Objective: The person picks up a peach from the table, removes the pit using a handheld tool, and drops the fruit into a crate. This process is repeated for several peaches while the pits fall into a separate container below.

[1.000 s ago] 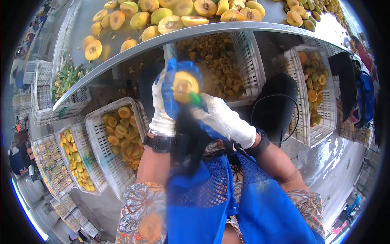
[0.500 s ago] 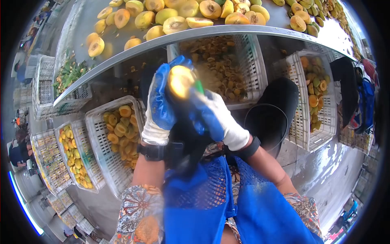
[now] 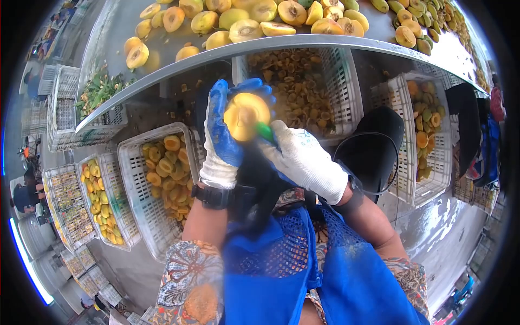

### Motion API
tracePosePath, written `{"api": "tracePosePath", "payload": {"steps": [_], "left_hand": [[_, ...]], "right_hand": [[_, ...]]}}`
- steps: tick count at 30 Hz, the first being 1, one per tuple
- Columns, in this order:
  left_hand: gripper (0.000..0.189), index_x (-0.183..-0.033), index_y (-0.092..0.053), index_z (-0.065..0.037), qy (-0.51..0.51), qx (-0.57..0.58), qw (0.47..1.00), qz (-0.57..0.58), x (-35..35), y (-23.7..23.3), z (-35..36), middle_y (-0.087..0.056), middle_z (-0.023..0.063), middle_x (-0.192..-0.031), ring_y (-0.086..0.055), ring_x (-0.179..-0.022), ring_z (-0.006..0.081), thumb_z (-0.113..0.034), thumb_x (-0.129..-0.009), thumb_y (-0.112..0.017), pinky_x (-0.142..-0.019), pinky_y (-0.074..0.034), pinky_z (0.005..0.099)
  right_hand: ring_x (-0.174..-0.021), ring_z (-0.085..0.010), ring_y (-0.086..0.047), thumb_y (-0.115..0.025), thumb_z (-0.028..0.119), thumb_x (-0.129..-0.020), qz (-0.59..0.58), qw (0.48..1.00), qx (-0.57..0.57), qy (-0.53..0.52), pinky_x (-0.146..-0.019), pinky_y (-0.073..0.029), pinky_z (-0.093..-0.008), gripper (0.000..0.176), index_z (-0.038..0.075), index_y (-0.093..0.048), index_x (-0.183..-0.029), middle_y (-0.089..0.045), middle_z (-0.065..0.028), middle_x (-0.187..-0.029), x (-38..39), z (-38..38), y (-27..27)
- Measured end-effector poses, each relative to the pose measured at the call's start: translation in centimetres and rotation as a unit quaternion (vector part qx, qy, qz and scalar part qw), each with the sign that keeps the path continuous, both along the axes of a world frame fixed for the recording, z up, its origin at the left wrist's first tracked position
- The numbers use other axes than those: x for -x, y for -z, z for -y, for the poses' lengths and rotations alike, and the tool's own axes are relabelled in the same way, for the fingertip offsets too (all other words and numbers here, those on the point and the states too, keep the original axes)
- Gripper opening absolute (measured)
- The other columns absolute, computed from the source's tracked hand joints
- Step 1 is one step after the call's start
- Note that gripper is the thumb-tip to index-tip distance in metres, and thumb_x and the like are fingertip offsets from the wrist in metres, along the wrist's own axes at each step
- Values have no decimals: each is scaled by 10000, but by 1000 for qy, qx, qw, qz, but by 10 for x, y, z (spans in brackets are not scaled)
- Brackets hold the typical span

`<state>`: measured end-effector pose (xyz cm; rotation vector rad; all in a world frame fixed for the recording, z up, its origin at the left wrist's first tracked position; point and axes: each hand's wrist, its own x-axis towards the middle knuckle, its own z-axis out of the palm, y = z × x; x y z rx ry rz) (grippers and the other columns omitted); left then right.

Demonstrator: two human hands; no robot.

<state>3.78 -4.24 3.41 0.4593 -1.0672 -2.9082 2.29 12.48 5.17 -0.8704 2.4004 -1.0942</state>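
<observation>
My left hand (image 3: 221, 127), in a blue-coated white glove, cups a halved yellow peach (image 3: 257, 110) with its cut face up. A brownish middle shows in that face. In a similar glove, my right hand (image 3: 309, 160) is closed around a small tool with a green handle (image 3: 265, 131). The tool meets the lower right edge of the peach half; its working end is too blurred to make out. Both hands are above my lap, in front of the metal table's edge (image 3: 238, 50).
Halved peaches (image 3: 233, 18) lie on the table, with leaves (image 3: 100, 92) at its left. A crate (image 3: 344, 89) of small brownish pieces stands below. Crates of peaches flank me at left (image 3: 132, 187) and right (image 3: 406, 151). A black boot (image 3: 374, 141) is near my right hand.
The peach half has turned more face-up towards me in my left hand. My right hand has rolled so that its white back shows, the green handle staying beside the fruit.
</observation>
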Motion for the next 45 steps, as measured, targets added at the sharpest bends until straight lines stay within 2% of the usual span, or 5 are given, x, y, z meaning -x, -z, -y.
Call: {"api": "tracePosePath", "payload": {"steps": [20, 24, 29, 37, 45], "left_hand": [[650, -1053, -659, 42, 21, -77, 996, 29, 8, 13, 10, -702, 207, -992, -688, -950, 331, -564, -989, -433, -857, -573, 455], [280, -1019, -659, -4, -143, 499, 845, -127, -9, 13, -2, -697, 121, -969, -663, -910, 203, -259, -996, -547, -853, -545, 330], [288, -835, -647, -12, -72, 161, 984, 27, -5, 11, -15, -676, 78, -762, -648, -675, 169, -279, -926, -706, -658, -547, 318], [438, -771, -693, -12, 147, 358, 921, 39, -8, -44, -3, -695, 70, -703, -651, -605, 174, -409, -948, -639, -577, -521, 316], [298, -939, -687, -21, 56, 193, 979, 18, 0, -52, 0, -719, 102, -882, -691, -739, 208, -319, -928, -688, -666, -560, 350]], "right_hand": [[-518, -86, -512, -542, 289, -1000, 504, 852, 135, 41, -464, -412, -273, 225, 84, -573, -912, -521, 20, -641, -7, -2, 5], [-452, -32, -413, -526, 238, -1022, 611, 755, 202, 127, -386, -319, -203, 136, 104, -529, -1041, -434, 66, -650, -19, 5, -21], [-403, -93, -387, -496, 285, -1036, 558, 816, 145, 53, -386, -328, -261, 190, 100, -520, -1001, -406, 22, -596, -23, -10, 12], [-386, -92, -405, -370, 460, -1044, 875, 406, 264, -17, -505, -405, -346, 516, 30, -652, -1003, -475, 52, -582, -8, -42, 39], [-485, -107, -504, -359, 435, -1045, 872, 351, 337, -46, -516, -404, -350, 500, 19, -628, -1110, -569, -3, -712, 6, -40, 54]]}}
